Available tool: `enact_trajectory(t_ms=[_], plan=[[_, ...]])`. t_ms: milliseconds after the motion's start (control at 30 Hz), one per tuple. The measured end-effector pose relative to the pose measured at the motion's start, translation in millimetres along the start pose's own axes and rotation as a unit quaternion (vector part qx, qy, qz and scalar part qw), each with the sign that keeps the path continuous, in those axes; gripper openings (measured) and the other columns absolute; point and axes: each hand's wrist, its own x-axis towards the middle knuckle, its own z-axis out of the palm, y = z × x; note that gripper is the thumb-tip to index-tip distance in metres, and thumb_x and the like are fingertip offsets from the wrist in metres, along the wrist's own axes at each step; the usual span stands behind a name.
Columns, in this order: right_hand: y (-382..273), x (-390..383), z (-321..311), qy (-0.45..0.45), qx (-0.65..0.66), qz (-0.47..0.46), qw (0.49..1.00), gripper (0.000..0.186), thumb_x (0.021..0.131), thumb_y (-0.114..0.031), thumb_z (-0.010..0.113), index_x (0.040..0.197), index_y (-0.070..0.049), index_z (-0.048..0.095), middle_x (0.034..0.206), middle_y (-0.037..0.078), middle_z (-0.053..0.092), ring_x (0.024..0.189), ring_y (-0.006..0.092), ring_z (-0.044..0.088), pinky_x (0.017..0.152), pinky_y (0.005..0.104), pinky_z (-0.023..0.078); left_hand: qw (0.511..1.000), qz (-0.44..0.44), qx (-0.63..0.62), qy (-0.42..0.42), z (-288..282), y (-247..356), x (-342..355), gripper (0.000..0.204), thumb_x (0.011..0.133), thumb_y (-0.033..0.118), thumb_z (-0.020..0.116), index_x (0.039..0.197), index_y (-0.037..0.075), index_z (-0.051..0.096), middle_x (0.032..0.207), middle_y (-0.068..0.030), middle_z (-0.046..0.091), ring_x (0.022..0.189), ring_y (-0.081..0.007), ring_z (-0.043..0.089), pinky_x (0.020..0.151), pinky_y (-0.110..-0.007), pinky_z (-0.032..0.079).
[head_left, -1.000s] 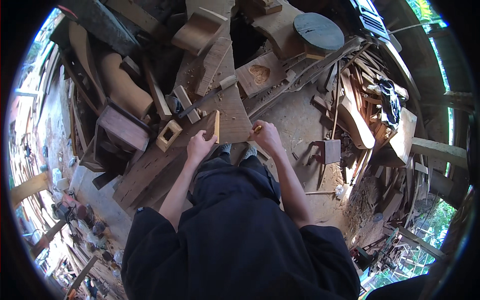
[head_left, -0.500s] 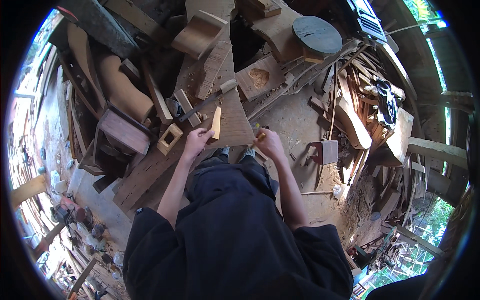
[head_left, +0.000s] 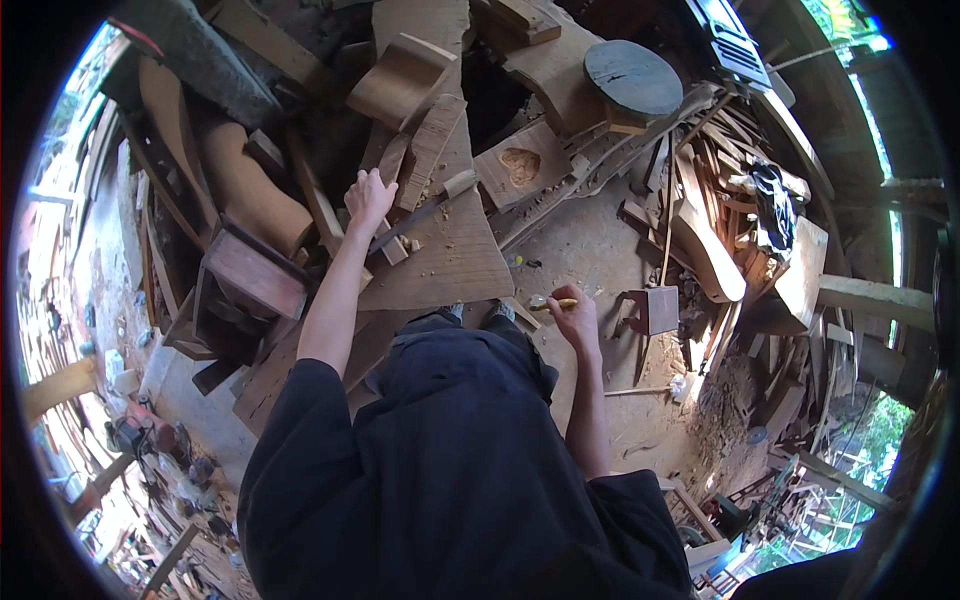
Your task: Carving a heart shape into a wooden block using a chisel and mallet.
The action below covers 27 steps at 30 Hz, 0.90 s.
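Observation:
My left hand (head_left: 366,207) reaches forward over a wide plank (head_left: 445,270) at the centre, its fingers closed at the lower end of a small brown wooden piece (head_left: 391,160). A long dark tool with a pale wooden handle (head_left: 459,183) lies diagonally to its right, beside wood chips and a ragged-grained offcut (head_left: 431,145). My right hand (head_left: 578,325), lower and right of the plank, is closed on a small yellow-handled tool (head_left: 566,302) whose pale tip points left; what the tip is, I cannot make out.
Curved timbers (head_left: 250,185) and a reddish box-like piece (head_left: 250,275) crowd the left. Beyond the plank lie a carved block (head_left: 520,165) and a grey round disc (head_left: 632,76). Stacked offcuts (head_left: 700,240) fill the right, with a small square block (head_left: 655,311) on the floor side.
My left hand has moved forward and left with the wooden piece, away from the plank's near edge. My right hand has moved down and to the right with the yellow-handled tool.

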Motion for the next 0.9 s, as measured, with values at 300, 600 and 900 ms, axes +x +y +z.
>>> enact_trajectory(t_ms=[300,600,900], plan=[[-14,1,6,0.044,0.093,-0.001,0.995,0.016,0.090,-0.015,0.076,0.098,-0.002,0.070,0.087,0.014,0.074,0.079,0.0213,0.073,0.074,0.0333,0.056,0.978,0.200,0.028,-0.059,40,94,-54,0.047,0.094,0.047,0.067,0.111,0.003,0.064,0.114,-0.0147,0.061,0.091,-0.0351,0.073,0.076,-0.044,0.061],[-77,31,10,-0.005,0.076,-0.066,0.995,0.019,0.095,-0.017,0.074,0.101,0.001,0.070,0.086,0.010,0.075,0.079,0.0143,0.072,0.072,0.0284,0.055,0.960,0.233,0.152,0.029,91,89,-33,0.021,0.094,0.013,0.060,0.114,0.005,0.061,0.104,-0.0070,0.064,0.089,-0.0244,0.073,0.068,-0.036,0.060],[-98,65,36,-0.009,0.072,-0.108,0.991,0.019,0.095,-0.019,0.074,0.099,0.000,0.072,0.083,0.007,0.074,0.074,0.0098,0.068,0.067,0.0271,0.054,0.983,0.174,-0.050,0.030,-16,88,-66,0.027,0.094,0.026,0.068,0.109,0.003,0.065,0.100,-0.0151,0.066,0.084,-0.0307,0.072,0.073,-0.043,0.059]])
